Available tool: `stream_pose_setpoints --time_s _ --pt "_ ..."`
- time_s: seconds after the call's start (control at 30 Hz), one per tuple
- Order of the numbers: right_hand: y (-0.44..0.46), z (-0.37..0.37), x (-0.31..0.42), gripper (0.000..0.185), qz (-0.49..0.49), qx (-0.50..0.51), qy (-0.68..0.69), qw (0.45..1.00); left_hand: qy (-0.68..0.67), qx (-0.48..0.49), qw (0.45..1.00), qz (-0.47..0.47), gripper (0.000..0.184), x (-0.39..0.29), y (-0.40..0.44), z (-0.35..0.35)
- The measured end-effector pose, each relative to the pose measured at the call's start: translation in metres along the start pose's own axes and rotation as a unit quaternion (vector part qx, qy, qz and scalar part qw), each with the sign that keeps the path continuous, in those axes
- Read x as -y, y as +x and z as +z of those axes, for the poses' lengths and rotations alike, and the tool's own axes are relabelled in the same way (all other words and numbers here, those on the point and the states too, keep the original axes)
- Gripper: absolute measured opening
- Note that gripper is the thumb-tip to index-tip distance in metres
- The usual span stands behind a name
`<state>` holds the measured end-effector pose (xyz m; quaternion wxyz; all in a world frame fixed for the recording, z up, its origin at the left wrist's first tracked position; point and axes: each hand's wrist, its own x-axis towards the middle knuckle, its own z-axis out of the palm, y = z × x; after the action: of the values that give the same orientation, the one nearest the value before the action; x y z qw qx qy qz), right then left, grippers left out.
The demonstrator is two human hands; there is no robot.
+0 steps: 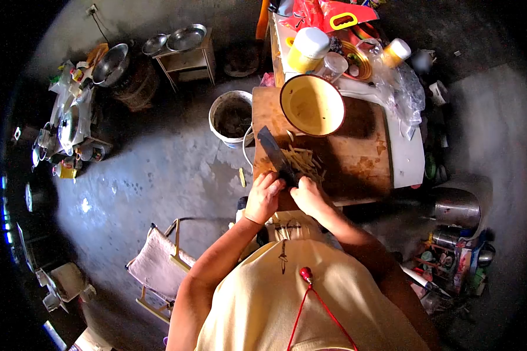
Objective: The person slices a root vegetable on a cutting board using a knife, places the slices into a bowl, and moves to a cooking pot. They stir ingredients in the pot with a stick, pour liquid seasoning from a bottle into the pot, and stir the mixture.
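A dark-bladed kitchen knife (270, 147) lies slantwise over the left part of the wooden cutting board (357, 155), its tip pointing away from me. My right hand (308, 195) is closed at the knife's near end; the handle is hidden in it. Right beside the blade, on its left, my left hand (263, 193) has its fingers curled at the board's near edge. What those fingers press on is hidden. Pale cut strips (303, 161) are heaped to the right of the blade. Behind them stands a cream enamel bowl (312, 105) with a dark rim.
A bucket (231, 120) stands on the floor left of the board. Jars (308, 50), plastic bags (401, 93) and a red packet (310, 14) crowd the table's far end. A folding chair (159, 257) is at my left, a metal pot (457, 207) at right.
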<state>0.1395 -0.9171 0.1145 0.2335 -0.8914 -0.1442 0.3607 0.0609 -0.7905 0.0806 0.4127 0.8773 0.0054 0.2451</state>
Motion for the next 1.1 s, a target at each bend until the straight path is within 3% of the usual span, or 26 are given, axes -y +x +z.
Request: stream_pose_setpoints --time_s 0.07,0.1,0.2,0.37,0.43,0.67,0.73,0.87,1.1 --pt "-0.005 -0.004 -0.004 0.038 -0.01 -0.075 -0.006 0.997 -0.002 -0.004 1.0 -0.014 0.019 -0.003 -0.001 -0.001" --pt "-0.016 -0.014 0.009 0.04 0.046 -0.059 0.016 0.997 0.007 -0.003 1.0 -0.02 0.018 -0.002 -0.002 0.0" --pt "-0.028 -0.016 -0.002 0.042 0.008 -0.093 -0.041 0.995 0.018 -0.02 1.0 -0.013 0.016 -0.001 -0.003 0.002" --pt "-0.05 -0.037 0.012 0.043 0.005 -0.018 -0.051 0.999 0.011 -0.024 0.999 -0.035 0.017 -0.003 -0.003 -0.002" --pt "-0.055 -0.045 0.019 0.034 0.036 0.065 -0.054 0.996 0.003 -0.02 0.999 -0.038 0.018 -0.002 -0.004 -0.004" --pt "-0.04 -0.031 -0.003 0.033 0.016 0.074 -0.042 0.996 0.004 -0.018 1.0 -0.019 0.019 0.001 -0.006 -0.005" --pt "-0.037 -0.026 -0.003 0.036 -0.054 0.001 -0.057 0.997 0.0 -0.012 1.0 -0.028 0.019 0.002 -0.007 -0.004" --pt "-0.031 -0.029 0.014 0.036 -0.014 0.041 -0.056 0.997 0.005 -0.014 0.999 -0.029 0.019 0.005 -0.008 0.0" --pt "-0.003 0.012 0.009 0.029 -0.011 -0.028 -0.015 0.999 0.006 -0.01 0.999 -0.046 0.016 0.001 -0.005 -0.002"
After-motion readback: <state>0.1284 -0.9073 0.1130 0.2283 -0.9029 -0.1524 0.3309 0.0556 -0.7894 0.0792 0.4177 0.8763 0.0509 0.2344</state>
